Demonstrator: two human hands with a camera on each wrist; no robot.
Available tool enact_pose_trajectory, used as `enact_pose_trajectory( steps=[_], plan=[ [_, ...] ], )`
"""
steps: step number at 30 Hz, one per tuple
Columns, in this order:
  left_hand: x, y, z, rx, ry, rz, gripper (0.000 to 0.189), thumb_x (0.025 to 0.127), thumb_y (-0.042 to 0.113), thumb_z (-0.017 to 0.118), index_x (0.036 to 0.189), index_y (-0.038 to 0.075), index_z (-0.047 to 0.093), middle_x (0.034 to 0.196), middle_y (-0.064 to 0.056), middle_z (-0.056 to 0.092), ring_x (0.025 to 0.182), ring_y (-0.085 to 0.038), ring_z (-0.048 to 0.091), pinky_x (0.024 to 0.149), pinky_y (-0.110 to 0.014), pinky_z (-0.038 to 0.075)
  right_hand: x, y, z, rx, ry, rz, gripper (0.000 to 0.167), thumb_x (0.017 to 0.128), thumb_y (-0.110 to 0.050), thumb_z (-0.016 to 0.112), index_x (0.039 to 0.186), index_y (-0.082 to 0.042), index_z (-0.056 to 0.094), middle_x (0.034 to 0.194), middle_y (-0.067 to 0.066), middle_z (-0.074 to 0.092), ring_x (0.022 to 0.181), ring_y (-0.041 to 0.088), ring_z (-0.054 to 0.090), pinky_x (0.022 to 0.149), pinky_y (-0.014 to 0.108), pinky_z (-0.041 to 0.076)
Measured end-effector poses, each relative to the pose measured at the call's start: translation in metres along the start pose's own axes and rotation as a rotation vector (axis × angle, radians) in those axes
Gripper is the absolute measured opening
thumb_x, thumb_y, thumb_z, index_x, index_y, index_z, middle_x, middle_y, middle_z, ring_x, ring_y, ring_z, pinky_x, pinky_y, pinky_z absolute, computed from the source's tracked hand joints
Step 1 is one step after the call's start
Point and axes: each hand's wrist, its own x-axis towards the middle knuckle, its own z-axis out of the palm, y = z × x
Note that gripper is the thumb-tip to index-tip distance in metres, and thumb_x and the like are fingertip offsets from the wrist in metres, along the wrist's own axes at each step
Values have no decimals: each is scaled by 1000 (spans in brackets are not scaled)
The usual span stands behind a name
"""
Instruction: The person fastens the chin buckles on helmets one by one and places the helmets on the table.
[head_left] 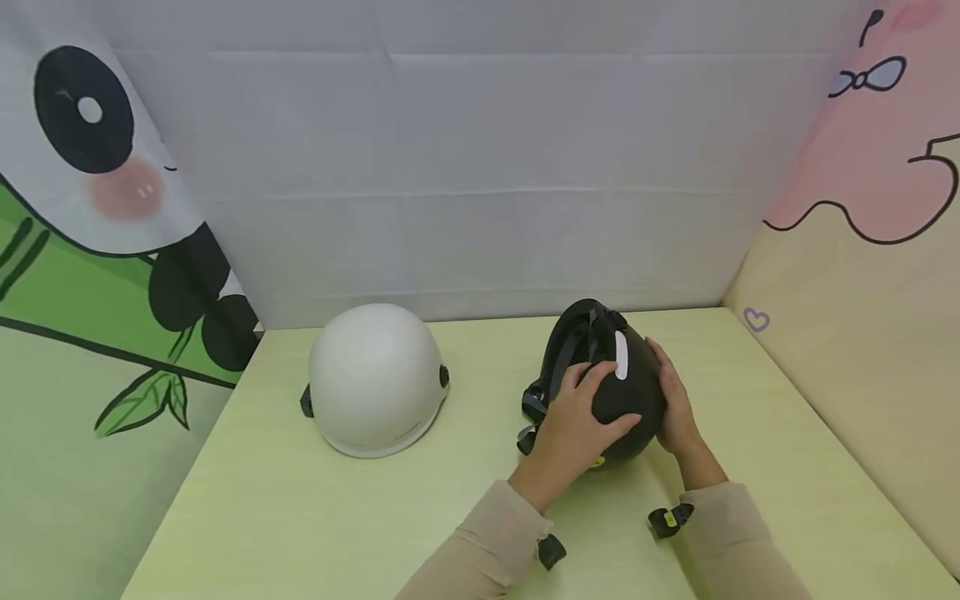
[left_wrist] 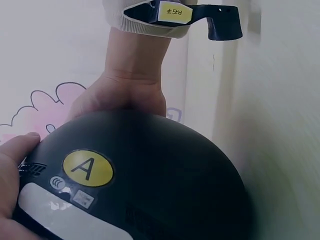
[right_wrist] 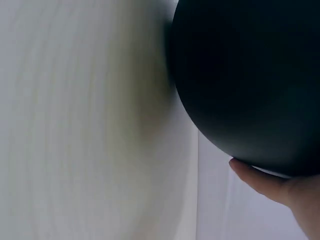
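A black helmet point(head_left: 633, 392) is tipped on its side, its padded opening facing left and its dark straps showing. My left hand point(head_left: 573, 425) holds it near the rim, with the thumb spread over the shell beside a white patch. Curved against the right side of the shell, my right hand point(head_left: 678, 412) holds the other side. A yellow oval label with an "A" point(left_wrist: 88, 168) shows on the helmet in the left wrist view. In the right wrist view the dark shell point(right_wrist: 250, 85) hides most of the right hand; one finger point(right_wrist: 265, 182) touches its edge.
A white helmet point(head_left: 378, 375) stands dome up on the pale table point(head_left: 315, 525), left of the black one. A white cloth wall point(head_left: 480, 167) closes off the back. Printed cartoon panels line both sides. Each wrist carries a small black camera mount point(head_left: 670, 521).
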Motion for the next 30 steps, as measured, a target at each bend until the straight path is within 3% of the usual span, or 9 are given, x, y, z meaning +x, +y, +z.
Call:
enact_pose_trajectory(
  steps=[5,11,18,23,30],
  plan=[
    [2,-7,-2,-75,24,-4,63,83,43,77,138,26,53,133,-5,50,113,-22,56,86,-41,50,4,-9,6,-50,28,48,50,106,-34,24,154,-19,29,145,-3,34,127,14,35,96,22,36],
    [3,-16,-6,-194,124,69,60,79,34,83,132,21,58,128,-6,55,108,-21,58,85,-39,50,11,-29,15,-169,68,140,54,106,-31,32,155,-10,23,152,7,26,131,16,31,99,22,32],
    [4,-25,-2,-399,226,142,61,77,20,85,130,15,56,117,-6,57,101,-19,59,80,-31,53,22,-57,22,-439,76,164,56,105,-29,41,155,-11,25,154,17,27,136,35,28,106,54,25],
    [1,-31,6,-585,299,96,60,76,13,85,129,14,55,119,-7,58,99,-20,60,80,-32,54,30,-76,26,-673,36,200,62,101,-38,47,155,-17,27,156,17,25,138,44,25,102,68,21],
    [-3,-36,23,-759,376,35,61,78,9,82,130,15,52,123,-6,55,103,-24,60,83,-38,53,41,-83,28,-846,-45,153,63,100,-38,51,154,-13,30,154,18,27,138,43,25,103,67,21]
  ],
)
